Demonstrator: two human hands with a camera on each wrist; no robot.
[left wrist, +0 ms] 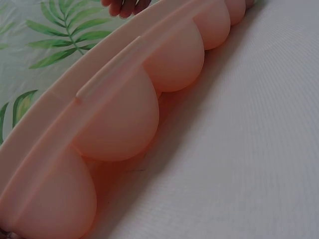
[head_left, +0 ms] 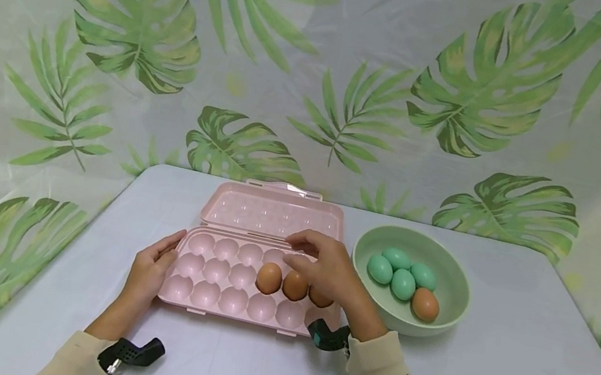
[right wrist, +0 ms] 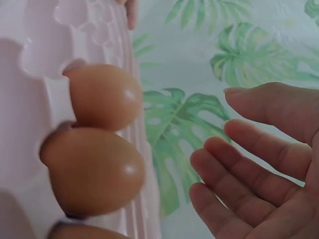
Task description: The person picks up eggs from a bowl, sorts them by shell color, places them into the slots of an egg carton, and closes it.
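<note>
A pink egg carton (head_left: 206, 295) lies with its lid (head_left: 274, 215) folded back. Three brown eggs (head_left: 269, 278) sit side by side in the right half of its middle row. My left hand (head_left: 143, 270) holds the carton's left edge. Over the carton's back right part hovers my right hand (head_left: 325, 266), hiding some cups there. In the right wrist view, the right hand (right wrist: 259, 169) has its fingers extended and apart from the eggs (right wrist: 99, 172), with nothing in it. The left wrist view shows the carton's rounded cups (left wrist: 119, 119) from the side.
Right of the carton stands a light green bowl (head_left: 455, 285). Inside are several green eggs (head_left: 403, 285) and one brown egg (head_left: 425, 305). All of it is on a white-covered table (head_left: 523, 361), with a leaf-patterned backdrop (head_left: 363, 38) behind.
</note>
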